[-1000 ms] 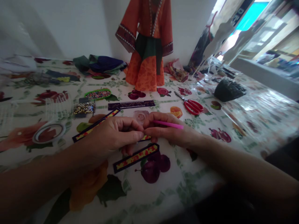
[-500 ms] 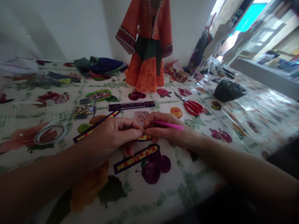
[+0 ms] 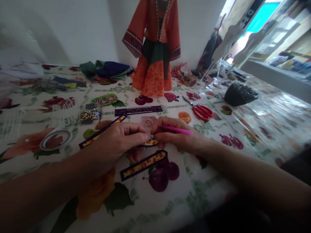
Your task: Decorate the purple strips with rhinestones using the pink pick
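My left hand (image 3: 120, 140) is closed, thumb and fingers pinching a short dark-edged strip (image 3: 151, 142) with a yellow and red pattern. Its fingers hide most of that strip. Close against it, my right hand (image 3: 176, 137) has its fingertips bent together at the strip's other end. A slim pink pen-like stick (image 3: 179, 130) lies in the right hand, its tip hidden by the fingers. Just in front rests a similar patterned strip (image 3: 144, 165), and another strip (image 3: 88, 141) runs partly behind my left hand. Beyond both hands lies a dark purple strip with white beads (image 3: 138, 110).
Red-handled scissors (image 3: 202, 112) lie to the right. Further left are a green dish of coloured beads (image 3: 104, 100), a heap of shiny beads (image 3: 91, 115) and a roll of tape (image 3: 55, 139). An orange doll-sized costume (image 3: 153, 74) stands behind, near a black bundle (image 3: 239, 94).
The whole view has shifted a little, so everything sits slightly further right. Both hands keep nearly the same pose on the strip.
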`<state>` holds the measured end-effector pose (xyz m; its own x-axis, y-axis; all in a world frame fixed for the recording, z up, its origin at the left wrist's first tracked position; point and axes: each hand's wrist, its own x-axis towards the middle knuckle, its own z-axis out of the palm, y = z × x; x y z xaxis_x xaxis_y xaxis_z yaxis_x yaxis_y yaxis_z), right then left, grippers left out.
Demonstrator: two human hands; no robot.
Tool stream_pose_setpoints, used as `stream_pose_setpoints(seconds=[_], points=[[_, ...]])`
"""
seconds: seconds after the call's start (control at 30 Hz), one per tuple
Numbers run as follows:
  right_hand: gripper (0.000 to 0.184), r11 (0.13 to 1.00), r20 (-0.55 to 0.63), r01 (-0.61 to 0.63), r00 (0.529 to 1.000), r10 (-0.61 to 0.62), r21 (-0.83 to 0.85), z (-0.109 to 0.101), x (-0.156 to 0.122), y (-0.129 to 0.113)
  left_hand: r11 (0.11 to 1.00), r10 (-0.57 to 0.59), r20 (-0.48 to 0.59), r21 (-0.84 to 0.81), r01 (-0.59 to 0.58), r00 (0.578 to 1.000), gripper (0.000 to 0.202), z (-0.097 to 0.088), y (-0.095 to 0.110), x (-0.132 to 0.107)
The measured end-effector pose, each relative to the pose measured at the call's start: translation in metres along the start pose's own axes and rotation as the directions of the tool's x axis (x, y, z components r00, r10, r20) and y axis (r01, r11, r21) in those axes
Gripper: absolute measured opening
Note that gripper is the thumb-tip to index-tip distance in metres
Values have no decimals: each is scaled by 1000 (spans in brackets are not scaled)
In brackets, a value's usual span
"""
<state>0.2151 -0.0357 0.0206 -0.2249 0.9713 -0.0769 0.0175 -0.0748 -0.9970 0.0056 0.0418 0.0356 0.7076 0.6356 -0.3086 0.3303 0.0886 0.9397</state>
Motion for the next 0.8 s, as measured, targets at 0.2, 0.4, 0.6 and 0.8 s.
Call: stream_pose_setpoints(seconds=[0.2, 0.4, 0.6, 0.8], points=[[18, 1000, -6, 10, 1000, -10, -7, -1, -1, 2, 996, -72, -35, -59, 70, 997, 15, 4, 7, -5], [15, 1000, 10, 0, 1000, 0, 31, -1, -1, 3, 998, -39, 42, -53, 41, 998, 13, 0, 2, 1], [18, 1000, 1, 11, 1000, -11, 27, -3, 0, 7, 991, -50, 19, -125, 52, 999, 23, -1, 1, -1], [18, 999, -16, 19, 1000, -19, 41, -2, 1, 9, 1000, -16, -40, -27, 15, 999, 29, 1, 4, -3]])
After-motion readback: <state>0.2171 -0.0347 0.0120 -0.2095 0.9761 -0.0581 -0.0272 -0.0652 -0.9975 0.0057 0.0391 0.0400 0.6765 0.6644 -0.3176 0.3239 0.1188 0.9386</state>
